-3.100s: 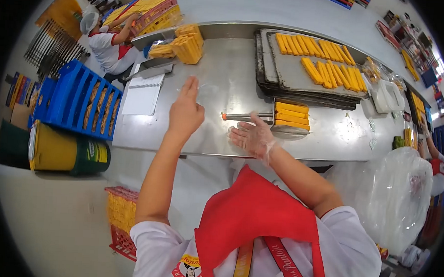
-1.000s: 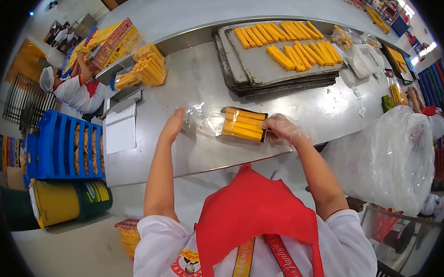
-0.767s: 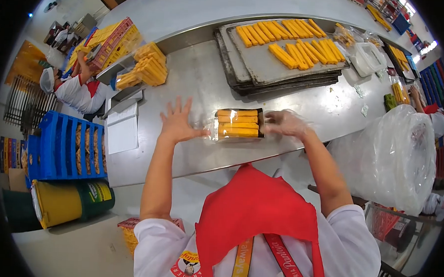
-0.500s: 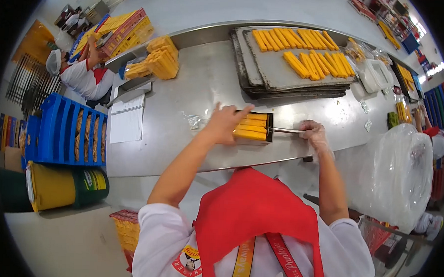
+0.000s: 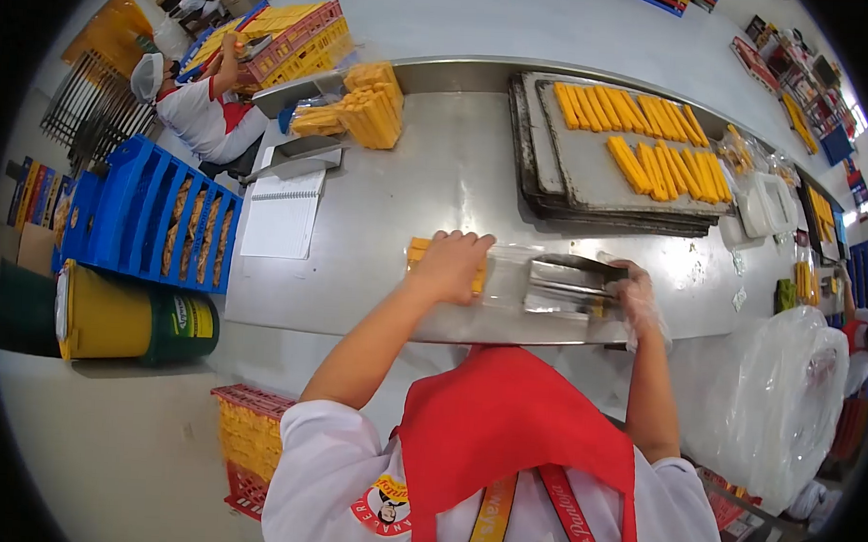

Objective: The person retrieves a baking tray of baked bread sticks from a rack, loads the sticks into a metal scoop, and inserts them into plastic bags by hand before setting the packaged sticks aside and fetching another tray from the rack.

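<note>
My bare left hand [image 5: 451, 268] lies over a bundle of yellow breadsticks [image 5: 418, 250] with its fingers curled around them. The breadsticks are inside a clear plastic bag [image 5: 508, 266], whose loose end stretches to the right. In my right hand [image 5: 636, 297], which wears a clear plastic glove, is an open-sided metal scoop [image 5: 559, 284]. The scoop holds no breadsticks, and its left end is at the bag's open end; whether it is still inside the bag I cannot tell.
Stacked baking trays [image 5: 578, 180] with rows of breadsticks stand at the back right. Bagged breadsticks [image 5: 371, 113], a metal piece [image 5: 299, 154] and a spiral notebook [image 5: 281, 221] sit at left. Plastic bags [image 5: 767, 402] hang at right. A co-worker [image 5: 203, 116] is beside yellow crates.
My right hand has pulled the scoop to the right, away from the breadsticks. The breadsticks now sit in the bag under my left hand. The camera view has shifted somewhat.
</note>
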`<action>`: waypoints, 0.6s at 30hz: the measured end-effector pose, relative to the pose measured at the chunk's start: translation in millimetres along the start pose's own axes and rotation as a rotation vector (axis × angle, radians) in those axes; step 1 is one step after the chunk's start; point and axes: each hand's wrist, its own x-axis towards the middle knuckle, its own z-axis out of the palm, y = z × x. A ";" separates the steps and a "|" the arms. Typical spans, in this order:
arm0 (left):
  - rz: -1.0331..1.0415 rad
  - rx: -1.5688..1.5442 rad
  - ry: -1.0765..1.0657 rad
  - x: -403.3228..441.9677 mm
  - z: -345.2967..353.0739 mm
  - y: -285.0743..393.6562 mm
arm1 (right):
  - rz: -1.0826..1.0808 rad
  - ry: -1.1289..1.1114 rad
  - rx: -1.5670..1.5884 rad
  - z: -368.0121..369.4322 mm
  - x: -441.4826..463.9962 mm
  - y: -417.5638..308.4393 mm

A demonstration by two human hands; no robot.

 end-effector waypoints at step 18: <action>-0.521 -0.670 1.223 98.4 20.4 -252.3 | 0.246 0.077 0.395 29.4 -29.8 -16.7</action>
